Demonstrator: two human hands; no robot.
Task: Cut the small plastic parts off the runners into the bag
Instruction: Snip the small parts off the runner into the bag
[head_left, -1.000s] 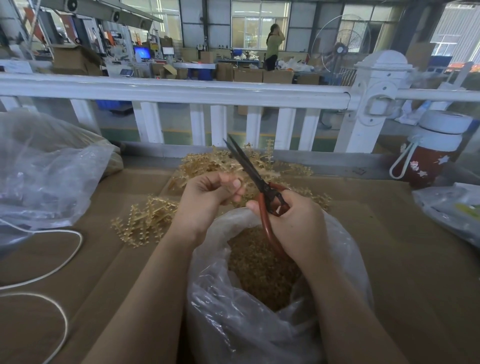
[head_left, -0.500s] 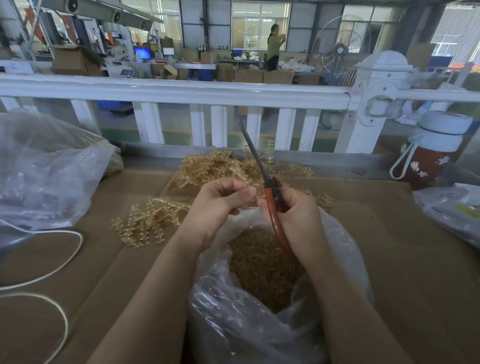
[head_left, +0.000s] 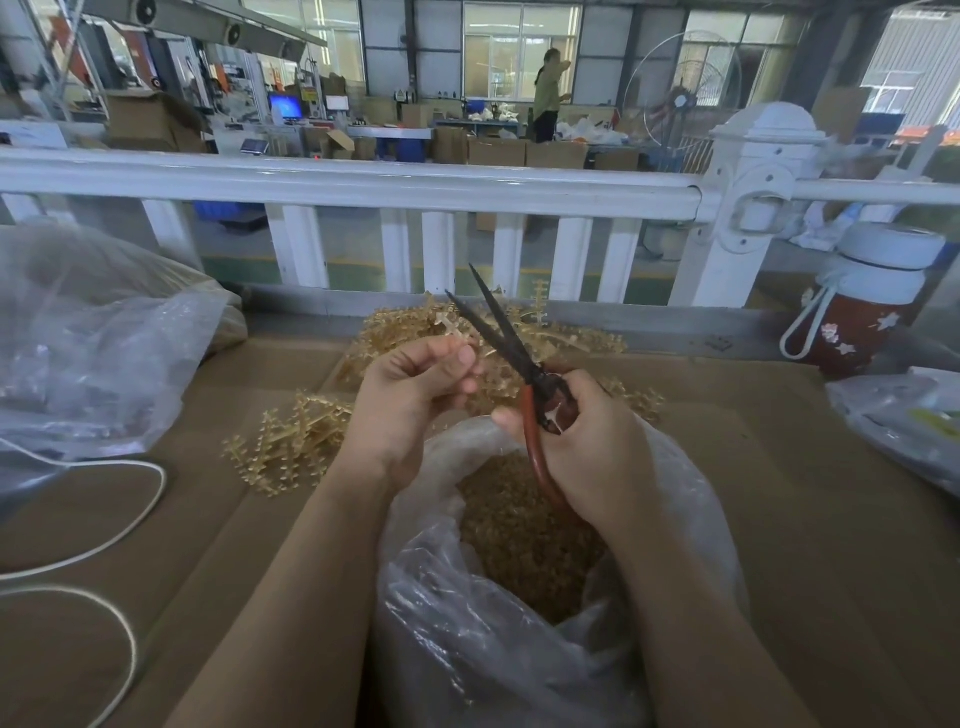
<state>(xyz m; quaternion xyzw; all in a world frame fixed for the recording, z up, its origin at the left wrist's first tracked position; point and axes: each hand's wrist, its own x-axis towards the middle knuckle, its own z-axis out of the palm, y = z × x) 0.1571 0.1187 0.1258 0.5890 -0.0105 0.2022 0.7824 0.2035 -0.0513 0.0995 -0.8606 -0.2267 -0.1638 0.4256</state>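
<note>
Far left on the brown cardboard-covered table (head_left: 779, 467) slumps a big crumpled clear plastic sack (head_left: 93, 353), with a white cord (head_left: 119, 525) looping in front of it. Next comes a flat scatter of pale yellow plastic runner frames (head_left: 283, 447), and behind the hands a taller heap of the same frames (head_left: 395, 332), probably kept within reach as the supply.

The left hand (head_left: 410, 395) is curled, thumb and fingertips pinching one thin pale yellow runner strip (head_left: 457, 332) that sticks up toward the blades. The strip sits between the two hands, at the far edge of the open clear plastic bag (head_left: 691, 499), which is already holding a mound of small tan cut parts (head_left: 519, 535); held there, I'd say, so snipped pieces drop in.

The right hand (head_left: 587, 441) grips the red handles of dark-bladed scissors (head_left: 498, 332), blades parted in a narrow V, pointing up and away, just right of the strip.

Far right stands a red flask with a white lid (head_left: 862, 306).
</note>
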